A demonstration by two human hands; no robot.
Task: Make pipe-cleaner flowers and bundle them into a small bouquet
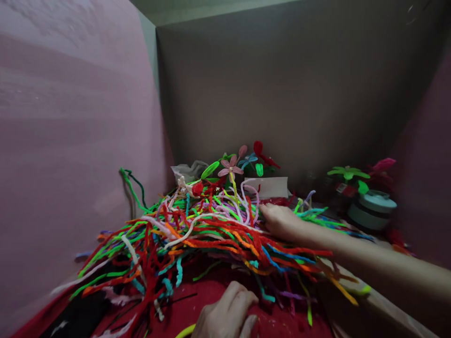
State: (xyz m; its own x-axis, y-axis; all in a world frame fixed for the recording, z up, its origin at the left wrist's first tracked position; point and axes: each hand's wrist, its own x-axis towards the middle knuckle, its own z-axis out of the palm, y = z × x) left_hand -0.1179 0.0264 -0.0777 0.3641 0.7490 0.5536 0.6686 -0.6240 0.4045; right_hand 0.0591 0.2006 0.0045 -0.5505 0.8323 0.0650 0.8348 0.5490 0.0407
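A wide heap of fuzzy pipe cleaners (218, 234) in red, orange, green, white, purple and blue spreads before me. My right hand (278, 220) reaches into its far right side, fingers curled down. The fingertips are hidden, so what they hold cannot be made out. Close to me, my left hand (225, 312) is low over the red cloth (282, 324), its fingers bent and pressed together. Beside it a yellow curved strand (185, 331) runs partly behind the hand; whether it is gripped does not show.
Behind the heap stand pipe-cleaner flowers, among them a pink one (230, 167) and a red one (258, 148). A white card (275, 187) leans there. To the right are a green flower (348, 172) and a pale round container (373, 209). Pinkish panels (81, 141) flank a grey back wall.
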